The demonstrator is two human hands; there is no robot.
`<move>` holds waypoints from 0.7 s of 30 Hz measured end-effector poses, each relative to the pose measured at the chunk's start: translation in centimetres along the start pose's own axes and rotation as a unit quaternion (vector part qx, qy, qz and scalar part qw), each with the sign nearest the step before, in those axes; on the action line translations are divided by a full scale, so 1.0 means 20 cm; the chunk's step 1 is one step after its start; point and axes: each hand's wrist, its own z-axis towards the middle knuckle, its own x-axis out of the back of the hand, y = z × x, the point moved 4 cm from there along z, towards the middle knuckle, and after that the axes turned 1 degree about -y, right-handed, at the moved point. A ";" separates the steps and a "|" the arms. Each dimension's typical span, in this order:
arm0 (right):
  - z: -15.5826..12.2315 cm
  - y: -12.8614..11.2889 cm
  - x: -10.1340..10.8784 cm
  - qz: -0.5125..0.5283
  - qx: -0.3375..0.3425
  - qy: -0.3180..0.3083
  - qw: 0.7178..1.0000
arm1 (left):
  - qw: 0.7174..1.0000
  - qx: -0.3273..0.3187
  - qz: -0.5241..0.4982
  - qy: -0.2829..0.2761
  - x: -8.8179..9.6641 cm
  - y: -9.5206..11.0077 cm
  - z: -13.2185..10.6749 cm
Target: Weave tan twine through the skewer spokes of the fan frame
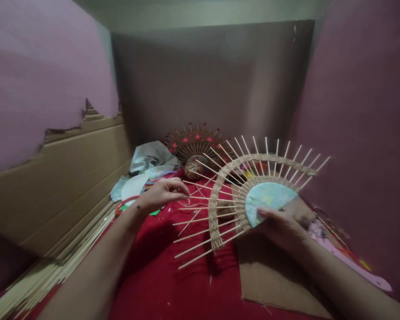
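The right hand (280,224) is gripping a half-round woven fan frame (250,195) at its pale blue paper centre, thumb pressing on the face and fingers tucked behind, holding it upright and tilted just above the red cloth (173,275). Thin wooden sticks are fanning out from that centre, from about eight o'clock round to two o'clock, with two bands of pale cord woven across them. At nine o'clock from the frame, the left hand (162,193) is pinching its fingertips together on a fine strand of cord (186,202) just beside the stick tips; a small loop of it is lying on the cloth below.

Beyond the frame, at twelve o'clock, a ball of twine (194,169) is sitting in front of a finished fan (195,142) dotted with pink flowers. At ten o'clock, white paper pieces (135,184) and crumpled cloth are lying. A bundle of loose sticks (53,266) is running along seven o'clock beside a cardboard wall (70,178). A flat cardboard sheet (273,275) is lying under the right forearm at five o'clock.
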 end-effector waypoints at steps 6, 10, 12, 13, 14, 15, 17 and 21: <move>0.04 -0.01 -0.04 0.001 0.014 0.021 1.000 | 0.998 -0.002 0.020 0.054 -0.01 -0.03 -0.01; 0.06 -0.03 -0.10 0.011 0.003 0.035 0.999 | 0.994 0.051 -0.036 0.094 0.01 -0.05 -0.02; 0.07 -0.03 -0.12 0.016 0.005 0.047 0.999 | 0.985 0.089 -0.078 0.126 0.03 -0.06 -0.04; 0.08 -0.04 -0.14 0.017 0.009 0.048 0.999 | 0.980 0.108 -0.105 0.132 0.04 -0.08 -0.04; 0.08 -0.03 -0.15 0.016 0.014 0.045 0.999 | 0.974 0.125 -0.136 0.135 0.05 -0.09 -0.05; 0.09 -0.03 -0.16 0.015 0.018 0.037 0.999 | 0.967 0.139 -0.168 0.135 0.06 -0.11 -0.06; 0.10 -0.02 -0.20 0.013 0.027 0.011 0.999 | 0.950 0.159 -0.229 0.139 0.09 -0.17 -0.08; 0.12 0.00 -0.25 0.019 0.030 -0.029 0.999 | 0.900 0.186 -0.379 0.105 0.13 -0.26 -0.12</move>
